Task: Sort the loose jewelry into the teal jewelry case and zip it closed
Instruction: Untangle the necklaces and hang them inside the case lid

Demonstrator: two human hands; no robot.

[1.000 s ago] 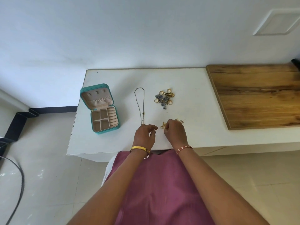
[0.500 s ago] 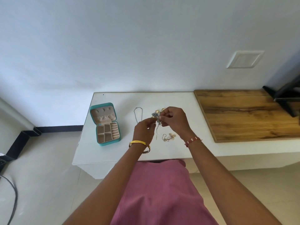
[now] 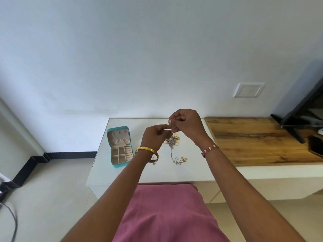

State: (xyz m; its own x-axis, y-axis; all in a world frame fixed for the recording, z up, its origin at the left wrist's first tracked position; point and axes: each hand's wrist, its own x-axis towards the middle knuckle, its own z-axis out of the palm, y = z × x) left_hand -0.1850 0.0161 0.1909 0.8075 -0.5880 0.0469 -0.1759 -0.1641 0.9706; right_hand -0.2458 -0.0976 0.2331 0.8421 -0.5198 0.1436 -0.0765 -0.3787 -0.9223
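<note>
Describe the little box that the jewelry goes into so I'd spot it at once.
Find the white table against the wall. At its left end, left of both hands, lies the jewelry case: teal outside, open, with beige compartments inside, the only box there.

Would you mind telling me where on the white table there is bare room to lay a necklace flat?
Free patches: the white table in front of the teal jewelry case, and its near right corner beside the wooden board. Crowded: the middle, where both hands, left and right, work above the jewelry pile and small gold chain.
</note>
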